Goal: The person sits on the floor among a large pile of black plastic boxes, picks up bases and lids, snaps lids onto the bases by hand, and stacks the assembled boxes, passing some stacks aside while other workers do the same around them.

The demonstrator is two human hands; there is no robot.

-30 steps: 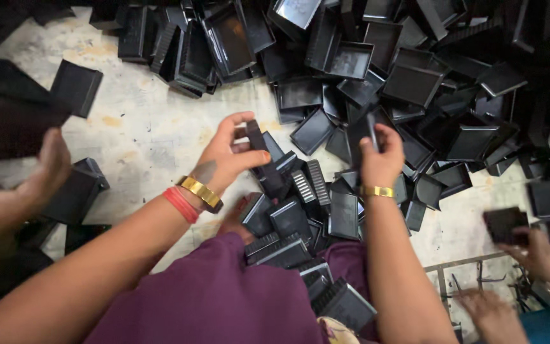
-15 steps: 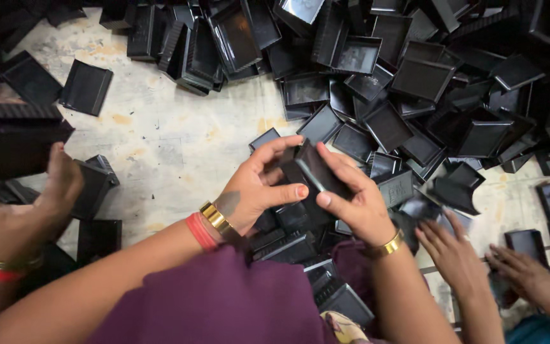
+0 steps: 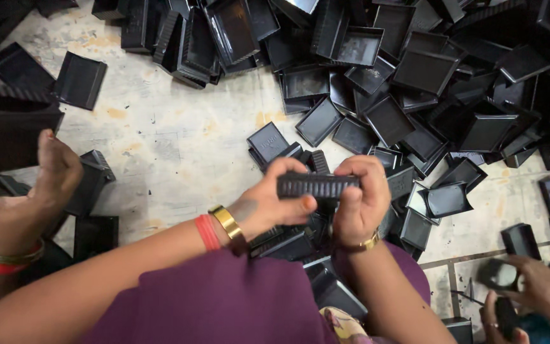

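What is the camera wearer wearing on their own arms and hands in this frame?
Both arms are bare to the wrist, no sleeves or gloves. The left hand has a gold bangle and a red band at its wrist. The right hand has one thin gold bangle.

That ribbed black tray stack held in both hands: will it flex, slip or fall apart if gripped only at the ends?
The tray stack probably stays stiff: it spans straight between the left hand and right hand without sagging. The ribbed edges likely aid grip. It seems light, since fingertips alone carry it. Whether the nested trays would separate cannot be told.
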